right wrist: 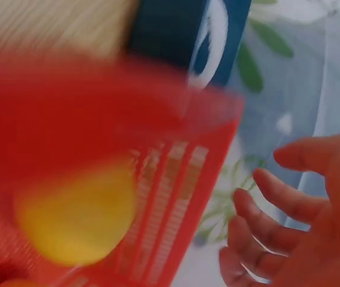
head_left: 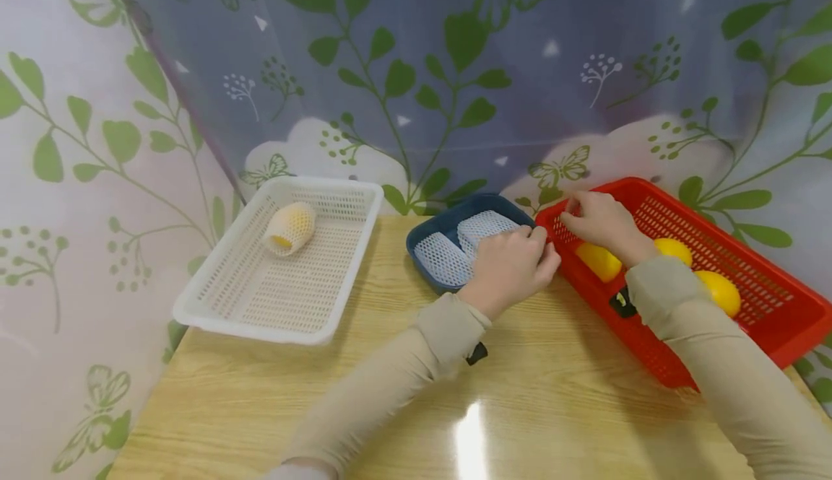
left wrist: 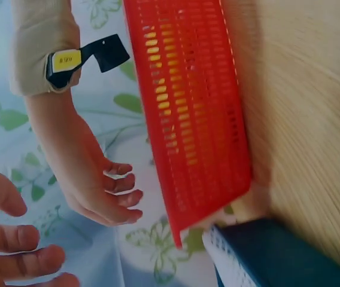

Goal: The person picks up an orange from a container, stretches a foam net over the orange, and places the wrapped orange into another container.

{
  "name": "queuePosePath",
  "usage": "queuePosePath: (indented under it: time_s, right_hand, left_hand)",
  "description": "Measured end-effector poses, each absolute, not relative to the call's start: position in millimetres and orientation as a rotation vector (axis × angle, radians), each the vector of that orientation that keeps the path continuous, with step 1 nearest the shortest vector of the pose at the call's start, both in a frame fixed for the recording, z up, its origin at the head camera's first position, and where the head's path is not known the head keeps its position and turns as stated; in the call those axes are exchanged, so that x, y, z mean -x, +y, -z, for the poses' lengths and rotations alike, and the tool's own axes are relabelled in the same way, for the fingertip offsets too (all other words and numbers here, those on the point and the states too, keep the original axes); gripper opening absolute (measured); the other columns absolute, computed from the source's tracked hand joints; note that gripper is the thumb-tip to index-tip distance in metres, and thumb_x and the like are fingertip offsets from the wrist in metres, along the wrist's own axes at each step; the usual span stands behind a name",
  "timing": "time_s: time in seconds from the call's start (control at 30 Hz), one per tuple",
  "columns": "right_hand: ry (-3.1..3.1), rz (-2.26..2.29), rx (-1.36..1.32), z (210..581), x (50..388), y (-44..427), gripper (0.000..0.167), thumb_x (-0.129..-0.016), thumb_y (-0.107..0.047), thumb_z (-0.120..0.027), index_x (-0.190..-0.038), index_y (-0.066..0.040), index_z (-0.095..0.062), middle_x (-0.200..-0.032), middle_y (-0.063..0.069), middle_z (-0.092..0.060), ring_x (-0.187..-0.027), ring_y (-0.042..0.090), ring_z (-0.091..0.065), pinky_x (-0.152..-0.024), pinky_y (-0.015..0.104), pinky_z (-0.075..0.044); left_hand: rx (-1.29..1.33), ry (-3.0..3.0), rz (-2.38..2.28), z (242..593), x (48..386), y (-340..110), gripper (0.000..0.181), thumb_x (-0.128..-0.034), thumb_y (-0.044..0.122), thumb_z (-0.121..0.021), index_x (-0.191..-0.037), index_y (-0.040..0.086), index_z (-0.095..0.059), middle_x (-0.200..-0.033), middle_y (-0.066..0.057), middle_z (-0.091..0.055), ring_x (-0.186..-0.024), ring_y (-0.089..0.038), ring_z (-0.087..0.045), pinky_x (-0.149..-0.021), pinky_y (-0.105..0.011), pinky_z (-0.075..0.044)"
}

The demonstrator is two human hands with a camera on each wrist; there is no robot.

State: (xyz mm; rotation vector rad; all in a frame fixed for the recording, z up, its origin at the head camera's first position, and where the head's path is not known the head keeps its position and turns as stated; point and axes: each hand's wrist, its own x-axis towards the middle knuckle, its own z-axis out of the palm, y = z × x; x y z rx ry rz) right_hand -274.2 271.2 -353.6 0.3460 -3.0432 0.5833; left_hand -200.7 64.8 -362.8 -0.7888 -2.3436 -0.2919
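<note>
My left hand (head_left: pixel 510 269) hovers at the right side of a dark blue basket (head_left: pixel 416 252), its fingers loosely bent with nothing in them. White foam net sleeves (head_left: pixel 445 259) lie in that basket, partly covered by the hand. Over the far left end of a red basket (head_left: pixel 656 354) is my right hand (head_left: pixel 601 219), its fingers relaxed and empty in the right wrist view. Below and beside it, yellow fruits lie in the red basket; the nearest yellow fruit (head_left: pixel 599 262) shows blurred in the right wrist view.
At the left of the wooden table (head_left: pixel 520 400) stands a white basket (head_left: pixel 260 330). Inside it lies a yellow fruit in a cream foam net (head_left: pixel 292 227). A leaf-patterned cloth (head_left: pixel 416 90) hangs behind the baskets.
</note>
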Motion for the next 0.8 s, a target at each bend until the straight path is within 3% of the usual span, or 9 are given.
queuePosePath:
  time_s: [0.2,0.27,0.37,0.47,0.6,0.8]
  right_hand:
    - [-3.197,-0.678,-0.412,367,282,313,0.035,-0.092,-0.02,-0.061,-0.108,0.011,-0.055,-0.099,0.026,-0.061,-0.085,0.039,-0.057,-0.076,0.051,-0.049]
    - [-3.272,-0.73,-0.441,372,284,321,0.046,-0.091,-0.025,-0.064,-0.114,0.013,-0.052,-0.111,0.032,-0.058,-0.097,0.044,-0.056,-0.085,0.057,-0.047]
    - [-3.405,-0.855,-0.473,378,285,330,0.064,-0.089,-0.032,-0.067,-0.124,0.015,-0.042,-0.124,0.038,-0.047,-0.107,0.048,-0.05,-0.088,0.06,-0.045]
    - [-3.575,-0.986,-0.344,383,283,334,0.079,-0.089,-0.037,-0.068,-0.137,0.012,-0.03,-0.133,0.038,-0.034,-0.109,0.048,-0.045,-0.083,0.058,-0.049]
    - [-3.687,-1.154,-0.132,389,278,333,0.087,-0.091,-0.032,-0.065,-0.149,0.005,-0.012,-0.134,0.035,-0.024,-0.1,0.041,-0.048,-0.074,0.049,-0.054]
    - [-3.634,-1.277,-0.126,400,276,330,0.085,-0.087,-0.013,-0.061,-0.149,0.004,-0.005,-0.118,0.03,-0.037,-0.086,0.03,-0.052,-0.068,0.039,-0.055]
  left_hand:
    - [0.744,-2.459,0.172,365,205,101,0.027,-0.0934,0.043,-0.049,-0.089,0.018,-0.059,-0.08,0.003,-0.058,-0.061,-0.015,-0.049,-0.043,-0.021,-0.037]
    - [0.713,-2.552,0.138,367,207,112,0.031,-0.0942,0.048,-0.046,-0.096,0.019,-0.057,-0.087,0.003,-0.058,-0.071,-0.016,-0.052,-0.051,-0.023,-0.04]
    - [0.658,-2.7,0.079,373,209,129,0.042,-0.0948,0.058,-0.039,-0.106,0.021,-0.053,-0.101,0.003,-0.057,-0.088,-0.017,-0.052,-0.066,-0.027,-0.044]
    - [0.58,-2.827,0.012,382,209,147,0.057,-0.0913,0.073,-0.031,-0.112,0.023,-0.05,-0.109,0.004,-0.053,-0.098,-0.018,-0.048,-0.078,-0.03,-0.041]
    - [0.446,-2.912,-0.095,396,209,165,0.077,-0.0803,0.089,-0.022,-0.116,0.027,-0.05,-0.114,0.004,-0.05,-0.103,-0.02,-0.044,-0.084,-0.035,-0.037]
    - [0.344,-2.867,-0.21,417,207,177,0.091,-0.0719,0.096,-0.017,-0.113,0.023,-0.054,-0.106,0.002,-0.051,-0.103,-0.022,-0.047,-0.08,-0.038,-0.038]
